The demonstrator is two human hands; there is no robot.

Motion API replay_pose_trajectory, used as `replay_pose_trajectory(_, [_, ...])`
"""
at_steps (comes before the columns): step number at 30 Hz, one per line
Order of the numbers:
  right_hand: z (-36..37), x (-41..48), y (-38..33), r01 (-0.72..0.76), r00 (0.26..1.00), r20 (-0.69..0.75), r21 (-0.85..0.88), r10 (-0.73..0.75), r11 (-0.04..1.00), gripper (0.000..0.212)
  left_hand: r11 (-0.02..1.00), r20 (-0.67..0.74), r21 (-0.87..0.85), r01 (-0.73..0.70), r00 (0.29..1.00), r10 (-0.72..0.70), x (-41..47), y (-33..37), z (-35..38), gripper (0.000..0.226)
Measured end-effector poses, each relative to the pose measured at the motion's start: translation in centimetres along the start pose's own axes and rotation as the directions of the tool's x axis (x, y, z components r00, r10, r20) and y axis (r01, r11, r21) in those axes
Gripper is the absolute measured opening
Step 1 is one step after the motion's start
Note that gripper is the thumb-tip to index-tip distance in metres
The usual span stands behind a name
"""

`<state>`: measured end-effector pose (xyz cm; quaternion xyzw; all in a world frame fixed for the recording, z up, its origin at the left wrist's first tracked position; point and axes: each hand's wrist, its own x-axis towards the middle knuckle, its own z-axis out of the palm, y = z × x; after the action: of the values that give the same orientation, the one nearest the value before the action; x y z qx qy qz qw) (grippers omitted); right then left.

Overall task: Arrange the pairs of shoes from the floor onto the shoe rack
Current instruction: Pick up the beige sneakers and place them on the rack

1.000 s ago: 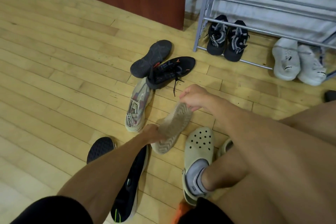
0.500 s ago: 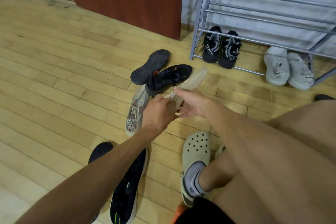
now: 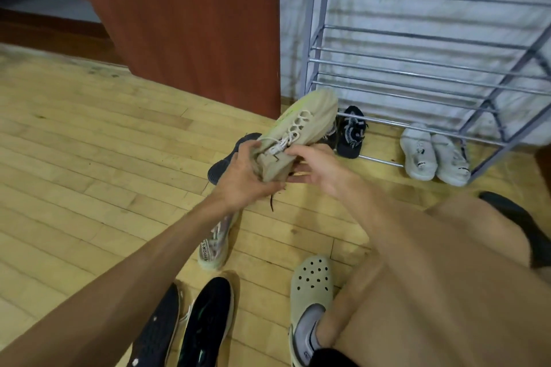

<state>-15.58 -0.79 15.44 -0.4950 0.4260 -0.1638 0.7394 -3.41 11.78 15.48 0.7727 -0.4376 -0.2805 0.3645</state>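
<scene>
I hold a beige sneaker (image 3: 301,125) with white laces in the air, toe pointing toward the grey metal shoe rack (image 3: 417,80). My left hand (image 3: 247,176) grips its heel from below and my right hand (image 3: 316,164) touches the heel's right side. Its partner sneaker (image 3: 216,241) lies on the wooden floor under my left forearm. A black pair (image 3: 350,134) and a white pair (image 3: 432,155) sit at the rack's bottom level. Dark shoes (image 3: 226,161) lie behind my hands, mostly hidden.
A black pair (image 3: 190,325) lies on the floor near my left arm. My foot wears a beige clog (image 3: 311,286). A red-brown wooden panel (image 3: 185,18) stands left of the rack. Another dark shoe (image 3: 518,217) shows beyond my right knee.
The beige sneaker has been lifted off the floor and turned upright, laces up, moving toward the rack. Both hands rose with it, and my view tilted up.
</scene>
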Motion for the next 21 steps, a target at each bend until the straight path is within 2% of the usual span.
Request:
replay_pose_trajectory(2, [-0.8, -1.0, -1.9, 0.032, 0.999, 0.001, -0.011, -0.032, 0.999, 0.028, 0.977, 0.064, -0.198, 0.079, 0.996, -0.067, -0.1, 2.2, -1.4, 0.094])
replay_pose_trajectory(4, [-1.8, -2.3, -3.9, 0.075, 0.997, 0.025, -0.032, -0.074, 0.997, 0.025, 0.908, 0.120, -0.372, 0.193, 0.980, -0.159, -0.4, 4.2, -2.6, 0.082])
replay_pose_trajectory(5, [-2.4, -3.1, -4.9, 0.102, 0.994, 0.046, -0.040, -0.100, 0.994, 0.024, 0.892, 0.150, -0.397, 0.216, 0.974, -0.169, -0.4, 5.2, -3.1, 0.071])
replay_pose_trajectory(7, [-3.4, -4.7, -6.9, 0.162, 0.984, 0.092, -0.071, -0.156, 0.984, 0.027, 0.921, 0.206, -0.348, 0.175, 0.973, -0.107, -0.3, 7.2, -3.7, 0.037])
replay_pose_trajectory(9, [-4.6, -6.4, -8.9, 0.215, 0.971, 0.134, -0.125, -0.198, 0.969, 0.028, 0.943, 0.252, -0.301, 0.140, 0.966, -0.064, -0.4, 9.4, -4.1, 0.021])
replay_pose_trajectory(12, [-7.0, -8.8, -11.6, 0.280, 0.955, 0.152, -0.192, -0.254, 0.940, 0.023, 0.954, 0.259, -0.282, 0.099, 0.965, -0.023, -0.4, 13.5, -4.3, 0.030])
replay_pose_trajectory(16, [-11.3, -11.5, -14.5, 0.360, 0.922, 0.004, -0.371, -0.387, 0.856, 0.032, 0.951, 0.226, -0.301, 0.078, 0.974, -0.009, 0.2, 18.8, -1.9, 0.041])
replay_pose_trajectory(21, [-21.0, -14.1, -15.5, 0.346, 0.895, -0.173, -0.313, -0.411, 0.885, 0.029, 0.912, 0.254, -0.390, 0.130, 0.967, -0.029, 2.5, 24.8, 5.5, 0.045])
